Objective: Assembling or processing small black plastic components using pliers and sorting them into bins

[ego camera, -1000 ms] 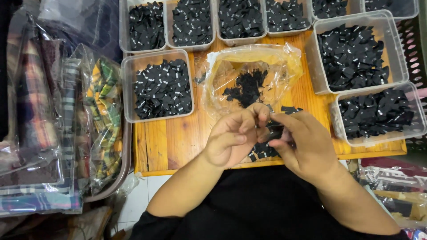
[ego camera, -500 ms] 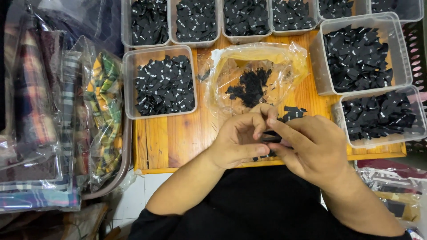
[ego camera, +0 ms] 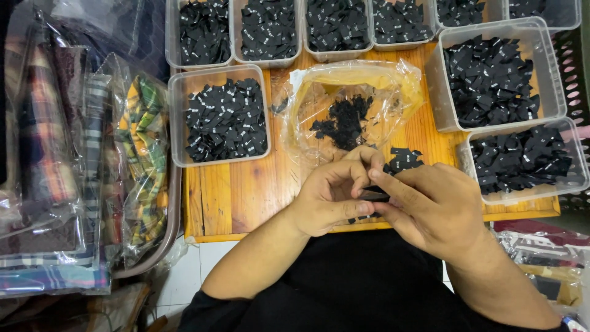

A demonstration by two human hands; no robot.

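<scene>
My left hand (ego camera: 332, 197) and my right hand (ego camera: 430, 206) meet over the near edge of a wooden table (ego camera: 236, 190). Together they pinch a small black fabric label (ego camera: 372, 195) between their fingertips. Just beyond the fingers lies a small loose pile of black labels (ego camera: 402, 160). Behind it an open clear plastic bag (ego camera: 344, 101) holds a heap of tiny black pieces (ego camera: 344, 123).
Clear plastic tubs of black labels ring the table: one at the left (ego camera: 224, 117), two at the right (ego camera: 491, 77) (ego camera: 522, 160), several along the far edge (ego camera: 270, 27). Bagged plaid fabric (ego camera: 138, 160) is stacked to the left. Packaged items (ego camera: 541, 258) lie at the lower right.
Both hands stay together on the label, with the fingers shifting slightly. The view has drifted a little, so the hands sit a bit lower and more to the right.
</scene>
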